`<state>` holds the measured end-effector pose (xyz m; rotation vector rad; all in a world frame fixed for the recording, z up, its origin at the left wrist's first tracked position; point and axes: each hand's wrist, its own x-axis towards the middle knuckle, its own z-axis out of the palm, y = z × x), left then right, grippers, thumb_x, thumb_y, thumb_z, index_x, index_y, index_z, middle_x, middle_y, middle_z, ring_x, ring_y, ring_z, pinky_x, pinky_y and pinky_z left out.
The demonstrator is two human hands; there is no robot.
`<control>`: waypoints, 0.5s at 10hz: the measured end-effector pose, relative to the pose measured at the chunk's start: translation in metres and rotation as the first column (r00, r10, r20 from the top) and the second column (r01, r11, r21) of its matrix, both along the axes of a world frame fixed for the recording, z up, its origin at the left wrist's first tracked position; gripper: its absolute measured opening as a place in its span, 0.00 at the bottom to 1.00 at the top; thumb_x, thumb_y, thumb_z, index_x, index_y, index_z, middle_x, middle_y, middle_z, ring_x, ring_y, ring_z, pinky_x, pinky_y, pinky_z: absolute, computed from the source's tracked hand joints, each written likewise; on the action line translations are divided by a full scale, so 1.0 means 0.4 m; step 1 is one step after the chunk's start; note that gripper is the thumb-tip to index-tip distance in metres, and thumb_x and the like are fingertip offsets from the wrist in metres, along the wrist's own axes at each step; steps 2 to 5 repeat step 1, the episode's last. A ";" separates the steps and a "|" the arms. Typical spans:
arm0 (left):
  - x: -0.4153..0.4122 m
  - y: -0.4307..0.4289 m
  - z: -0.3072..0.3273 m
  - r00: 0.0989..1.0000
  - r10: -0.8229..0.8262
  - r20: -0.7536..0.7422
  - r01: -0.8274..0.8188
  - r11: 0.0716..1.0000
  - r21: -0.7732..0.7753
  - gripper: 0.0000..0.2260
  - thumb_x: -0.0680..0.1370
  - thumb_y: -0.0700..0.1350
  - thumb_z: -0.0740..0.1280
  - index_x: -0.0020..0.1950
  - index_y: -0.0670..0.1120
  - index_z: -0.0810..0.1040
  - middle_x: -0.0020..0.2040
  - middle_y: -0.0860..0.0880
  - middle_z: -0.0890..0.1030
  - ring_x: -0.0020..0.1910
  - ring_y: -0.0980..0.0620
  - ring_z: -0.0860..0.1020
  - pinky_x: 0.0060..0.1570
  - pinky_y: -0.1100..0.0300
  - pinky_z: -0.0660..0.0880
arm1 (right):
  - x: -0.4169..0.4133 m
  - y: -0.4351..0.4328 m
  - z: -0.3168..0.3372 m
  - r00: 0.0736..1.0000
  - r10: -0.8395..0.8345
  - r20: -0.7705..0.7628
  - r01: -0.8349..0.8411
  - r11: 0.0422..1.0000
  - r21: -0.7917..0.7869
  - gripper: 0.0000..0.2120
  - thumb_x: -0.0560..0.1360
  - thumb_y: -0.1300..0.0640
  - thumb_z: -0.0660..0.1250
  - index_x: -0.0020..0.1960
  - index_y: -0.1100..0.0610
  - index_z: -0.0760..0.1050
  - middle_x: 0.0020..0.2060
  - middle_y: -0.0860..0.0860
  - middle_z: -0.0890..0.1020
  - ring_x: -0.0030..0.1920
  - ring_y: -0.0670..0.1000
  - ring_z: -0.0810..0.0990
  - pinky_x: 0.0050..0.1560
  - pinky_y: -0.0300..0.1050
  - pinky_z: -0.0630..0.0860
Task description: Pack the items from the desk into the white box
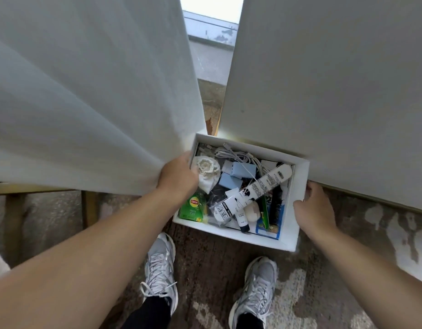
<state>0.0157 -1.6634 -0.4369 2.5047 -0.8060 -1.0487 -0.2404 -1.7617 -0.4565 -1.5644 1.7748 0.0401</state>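
Note:
The white box (297, 205) hangs in front of me above the floor, between two white desks. It is full: a green Lipton tea packet (192, 207), a white drawstring pouch (206, 172), blue blocks (238, 170), a coiled white cable (236, 154), a long white tube (262, 186), a black comb (277, 205). My left hand (178, 175) grips the box's left wall, fingers inside by the pouch. My right hand (312, 207) grips the right wall from outside.
A white desk top (86, 91) fills the left, another white desk (335, 79) the right, with a narrow gap between them toward a window sill. My two grey sneakers (160, 269) stand on the mottled floor below the box.

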 end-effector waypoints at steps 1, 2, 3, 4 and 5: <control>-0.059 0.038 0.160 0.997 -0.037 -0.068 0.025 0.987 -0.157 0.21 0.78 0.44 0.62 0.71 0.52 0.68 0.60 0.49 0.80 0.44 0.56 0.79 0.41 0.66 0.72 | 0.019 0.053 0.113 0.997 0.074 -0.008 -0.073 0.996 0.042 0.28 0.74 0.65 0.61 0.72 0.55 0.60 0.73 0.56 0.63 0.59 0.53 0.73 0.49 0.35 0.71; -0.059 0.038 0.160 0.997 -0.037 -0.068 0.025 0.987 -0.157 0.21 0.78 0.44 0.62 0.71 0.52 0.68 0.60 0.49 0.80 0.44 0.56 0.79 0.41 0.66 0.72 | 0.019 0.053 0.113 0.997 0.074 -0.008 -0.073 0.996 0.042 0.28 0.74 0.65 0.61 0.72 0.55 0.60 0.73 0.56 0.63 0.59 0.53 0.73 0.49 0.35 0.71; -0.059 0.038 0.160 0.997 -0.037 -0.068 0.025 0.987 -0.157 0.21 0.78 0.44 0.62 0.71 0.52 0.68 0.60 0.49 0.80 0.44 0.56 0.79 0.41 0.66 0.72 | 0.019 0.053 0.113 0.997 0.074 -0.008 -0.073 0.996 0.042 0.28 0.74 0.65 0.61 0.72 0.55 0.60 0.73 0.56 0.63 0.59 0.53 0.73 0.49 0.35 0.71; -0.059 0.038 0.160 0.997 -0.037 -0.068 0.025 0.987 -0.157 0.21 0.78 0.44 0.62 0.71 0.52 0.68 0.60 0.49 0.80 0.44 0.56 0.79 0.41 0.66 0.72 | 0.019 0.053 0.113 0.997 0.074 -0.008 -0.073 0.996 0.042 0.28 0.74 0.65 0.61 0.72 0.55 0.60 0.73 0.56 0.63 0.59 0.53 0.73 0.49 0.35 0.71; -0.059 0.038 0.160 0.997 -0.037 -0.068 0.025 0.987 -0.157 0.21 0.78 0.44 0.62 0.71 0.52 0.68 0.60 0.49 0.80 0.44 0.56 0.79 0.41 0.66 0.72 | 0.019 0.053 0.113 0.997 0.074 -0.008 -0.073 0.996 0.042 0.28 0.74 0.65 0.61 0.72 0.55 0.60 0.73 0.56 0.63 0.59 0.53 0.73 0.49 0.35 0.71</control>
